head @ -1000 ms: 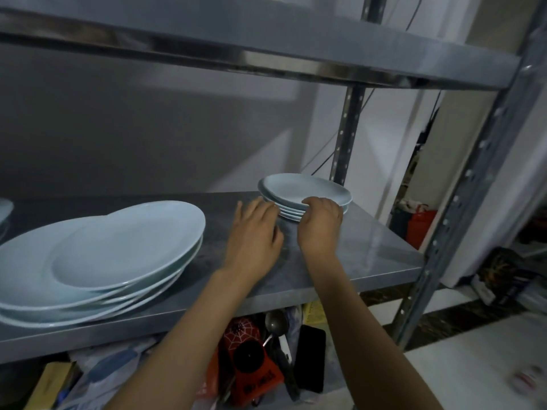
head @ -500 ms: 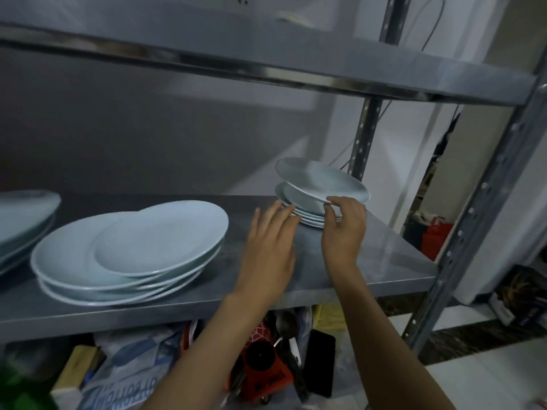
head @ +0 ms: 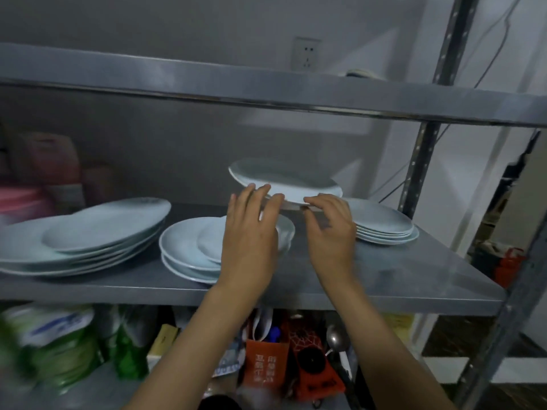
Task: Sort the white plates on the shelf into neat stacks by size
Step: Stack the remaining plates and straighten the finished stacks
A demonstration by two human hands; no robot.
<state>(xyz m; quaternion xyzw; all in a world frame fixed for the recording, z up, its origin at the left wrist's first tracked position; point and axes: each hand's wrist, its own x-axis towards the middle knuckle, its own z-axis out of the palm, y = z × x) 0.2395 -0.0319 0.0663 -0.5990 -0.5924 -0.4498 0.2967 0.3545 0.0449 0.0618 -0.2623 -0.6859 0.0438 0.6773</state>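
Note:
A white plate (head: pixel 284 180) hangs in the air above the middle steel shelf (head: pixel 370 279), tilted a little. My left hand (head: pixel 251 232) and my right hand (head: pixel 330 229) both hold its near rim with their fingertips. Behind my right hand a neat stack of small plates (head: pixel 384 226) sits at the shelf's right end. Under my left hand lies a medium stack (head: pixel 189 250) with a smaller plate askew on top, partly hidden. Far left is a stack of large plates (head: pixel 85 241), also with a smaller plate on top.
The upper shelf (head: pixel 266 90) runs close above the lifted plate. A steel upright (head: pixel 420 161) stands at the back right. Below the shelf are bags, a green packet (head: pixel 59 347), a spoon (head: pixel 336 338) and red boxes (head: pixel 266 365). Pink containers (head: pixel 38 173) sit back left.
The top plate has come off the right-hand small stack and moved up and left. My left hand has joined my right hand on its rim. The view has shifted left.

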